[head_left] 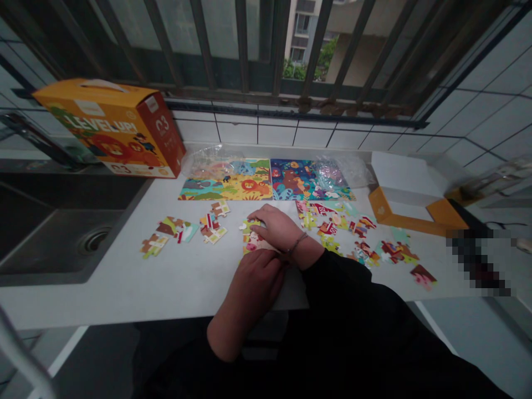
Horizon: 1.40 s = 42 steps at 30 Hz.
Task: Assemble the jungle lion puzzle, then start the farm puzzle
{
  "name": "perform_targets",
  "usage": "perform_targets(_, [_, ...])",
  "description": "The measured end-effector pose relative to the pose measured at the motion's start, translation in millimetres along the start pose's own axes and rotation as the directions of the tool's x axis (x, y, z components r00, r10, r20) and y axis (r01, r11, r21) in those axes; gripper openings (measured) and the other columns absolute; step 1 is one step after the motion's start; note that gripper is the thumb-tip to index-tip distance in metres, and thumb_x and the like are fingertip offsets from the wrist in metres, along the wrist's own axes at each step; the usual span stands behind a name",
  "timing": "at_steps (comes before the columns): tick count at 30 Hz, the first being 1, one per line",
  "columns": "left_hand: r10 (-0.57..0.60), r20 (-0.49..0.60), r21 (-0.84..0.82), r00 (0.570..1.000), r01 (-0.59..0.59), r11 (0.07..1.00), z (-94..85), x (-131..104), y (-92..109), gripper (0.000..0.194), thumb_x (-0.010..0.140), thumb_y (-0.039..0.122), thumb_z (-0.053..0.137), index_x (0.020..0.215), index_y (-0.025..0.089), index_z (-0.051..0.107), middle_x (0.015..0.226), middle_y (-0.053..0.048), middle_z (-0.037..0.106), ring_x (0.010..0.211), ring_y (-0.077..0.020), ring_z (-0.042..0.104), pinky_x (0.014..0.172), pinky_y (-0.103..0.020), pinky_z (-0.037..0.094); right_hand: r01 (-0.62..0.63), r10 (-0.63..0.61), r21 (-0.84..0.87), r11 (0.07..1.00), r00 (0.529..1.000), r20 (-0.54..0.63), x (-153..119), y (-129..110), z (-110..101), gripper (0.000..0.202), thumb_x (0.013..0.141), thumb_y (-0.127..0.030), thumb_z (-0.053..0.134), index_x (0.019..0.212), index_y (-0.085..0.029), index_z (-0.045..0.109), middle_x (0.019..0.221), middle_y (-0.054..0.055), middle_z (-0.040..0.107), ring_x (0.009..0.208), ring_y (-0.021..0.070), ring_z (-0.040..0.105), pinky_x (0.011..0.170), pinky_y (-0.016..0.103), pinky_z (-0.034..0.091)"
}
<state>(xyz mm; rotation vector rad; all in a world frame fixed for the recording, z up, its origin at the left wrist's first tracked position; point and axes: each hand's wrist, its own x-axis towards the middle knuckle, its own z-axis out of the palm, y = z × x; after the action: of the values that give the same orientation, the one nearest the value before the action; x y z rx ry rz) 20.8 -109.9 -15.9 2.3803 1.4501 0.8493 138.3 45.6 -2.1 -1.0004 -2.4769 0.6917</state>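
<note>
Both my hands are at a small joined patch of jigsaw puzzle pieces (pixel 252 239), with a pink animal on a yellow-green ground, flat on the white counter. My right hand (pixel 276 226) reaches in from the right, its fingers bent over the patch's top edge and right side. Below it, my left hand (pixel 258 274) has its fingers curled together against the patch's lower edge; their tips are partly hidden. My wrists almost cross. Left of the hands lie joined puzzle pieces (pixel 213 224) and another group (pixel 177 228). More loose pieces (pixel 328 228) are spread to the right.
Two picture sheets (pixel 257 185) with crumpled clear plastic (pixel 214 160) lie behind. An orange puzzle box (pixel 112 130) stands by the sink (pixel 120 221) at left. An opened white-and-orange carton (pixel 401 202) sits at right. A barred window (pixel 245 55) rises behind the counter.
</note>
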Motion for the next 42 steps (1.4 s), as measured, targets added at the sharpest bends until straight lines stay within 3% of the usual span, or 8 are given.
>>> perform_targets(10, [0.018,-0.015,0.024,1.000,-0.018,1.000,0.9,0.7,-1.5,0.015,0.106,0.017,0.064,0.113,0.021,0.077,0.112,-0.011,0.080,0.104,-0.0295,0.075,0.091,-0.049,0.061,-0.020,0.021,-0.046,0.999,1.000,0.021,0.0,-1.3,0.0,0.028,0.105,-0.025,0.077,0.132,-0.017,0.081,0.123,0.011,0.068,0.119,0.0256,0.066,0.113,0.039,0.049])
perform_targets(18, [0.042,-0.008,0.047,0.999,-0.042,0.998,0.5,-0.5,-1.4,0.016,0.106,0.017,0.064,0.113,0.021,0.077,0.113,-0.011,0.080,0.106,-0.0309,0.076,0.090,-0.050,0.061,0.003,0.003,0.129,0.992,0.999,-0.047,-0.3,2.2,2.2,0.023,0.098,-0.017,0.083,0.121,-0.020,0.080,0.120,0.007,0.069,0.113,0.0210,0.067,0.105,0.034,0.051])
perform_targets(25, [0.038,-0.004,0.067,0.999,-0.037,0.997,-0.1,0.6,-0.4,0.014,0.105,0.016,0.065,0.111,0.021,0.076,0.111,-0.011,0.080,0.102,-0.0306,0.075,0.088,-0.049,0.060,-0.151,0.154,0.324,0.934,0.988,0.019,-0.5,-3.8,-1.2,0.020,0.100,-0.020,0.078,0.120,-0.022,0.077,0.085,-0.004,0.070,0.074,0.0135,0.062,0.074,0.026,0.050])
perform_targets(31, [0.017,0.018,0.085,1.000,-0.019,0.996,-1.4,1.5,2.0,0.013,0.105,0.017,0.065,0.109,0.022,0.076,0.110,-0.009,0.078,0.100,-0.0290,0.074,0.087,-0.047,0.057,-0.204,0.276,0.615,0.762,0.961,-0.024,-1.9,1.7,-2.6,0.015,0.102,-0.028,0.074,0.116,-0.023,0.073,0.098,-0.001,0.071,0.071,0.0118,0.062,0.058,0.022,0.050])
perform_targets(33, [0.010,0.039,0.083,0.999,-0.013,0.996,-1.7,1.9,2.3,0.012,0.105,0.017,0.065,0.109,0.022,0.075,0.110,-0.009,0.078,0.100,-0.0287,0.073,0.087,-0.047,0.057,-0.214,0.273,0.597,0.773,0.962,-0.009,-1.8,3.4,-1.9,0.013,0.101,-0.025,0.074,0.114,-0.023,0.074,0.095,-0.001,0.072,0.070,0.0119,0.062,0.059,0.022,0.051])
perform_targets(36, [-0.035,0.032,0.123,0.999,0.031,0.992,-1.3,2.9,3.5,0.010,0.104,0.021,0.067,0.111,0.023,0.074,0.121,-0.012,0.076,0.110,-0.0316,0.072,0.095,-0.051,0.058,-0.211,0.243,0.441,0.872,0.970,-0.017,-1.3,4.5,-1.9,0.013,0.102,-0.025,0.076,0.115,-0.022,0.078,0.095,0.000,0.076,0.075,0.0136,0.065,0.069,0.026,0.053])
perform_targets(39, [-0.097,-0.017,0.186,0.995,0.098,0.978,-1.0,4.0,5.9,0.017,0.100,0.028,0.074,0.116,0.021,0.072,0.147,-0.020,0.065,0.133,-0.0397,0.064,0.112,-0.062,0.054,-0.141,0.156,0.207,0.968,0.986,-0.059,0.1,4.0,-3.6,0.016,0.101,-0.021,0.079,0.116,-0.020,0.081,0.109,0.005,0.080,0.097,0.0187,0.070,0.092,0.031,0.054])
perform_targets(42, [-0.118,-0.015,0.218,0.993,0.118,0.969,-1.3,4.5,8.1,0.025,0.100,0.032,0.076,0.121,0.020,0.069,0.153,-0.023,0.061,0.144,-0.0437,0.056,0.121,-0.067,0.049,-0.091,0.094,0.058,0.994,0.995,-0.044,2.1,2.7,-5.0,0.016,0.104,-0.020,0.077,0.119,-0.018,0.081,0.121,0.011,0.080,0.115,0.0228,0.070,0.107,0.036,0.050])
